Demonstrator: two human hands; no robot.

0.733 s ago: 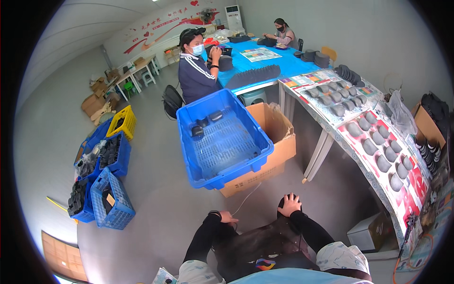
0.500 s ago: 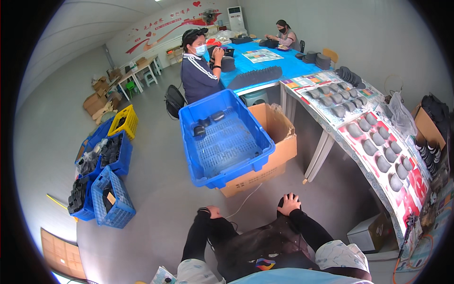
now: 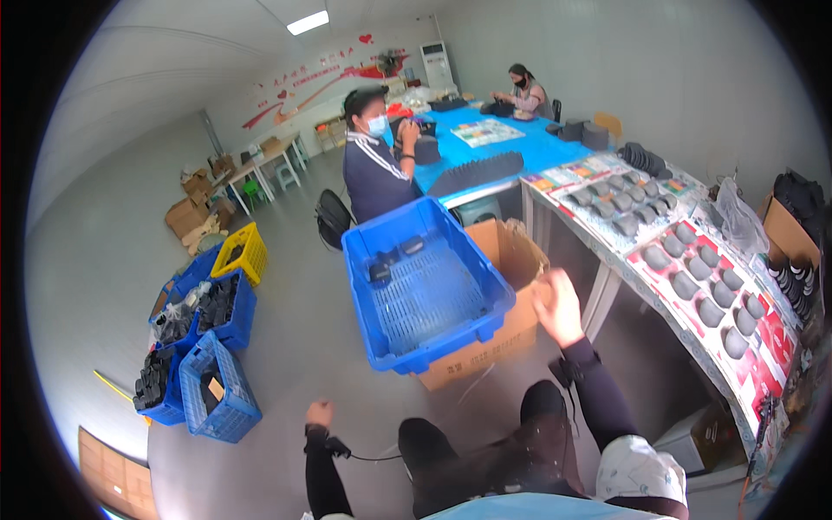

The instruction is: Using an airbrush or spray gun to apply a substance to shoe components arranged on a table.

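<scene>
Blue crate [image 3: 425, 299] sits right in front of you, resting on top of an open cardboard box [image 3: 511, 260], with a few dark pieces [image 3: 394, 256] in its far left corner. Your right hand [image 3: 557, 305] is up just beside the box's right edge, fingers curled loosely, nothing in it as far as I can see. Your left hand [image 3: 319, 413] hangs low near your knee, closed in a loose fist, can't tell if anything's in there. Off to your right is the long table [image 3: 693, 338] lined with dark grey cups [image 3: 711, 290] on printed sheets. Smaller blue baskets [image 3: 212, 390] sit on the floor to the left.
</scene>
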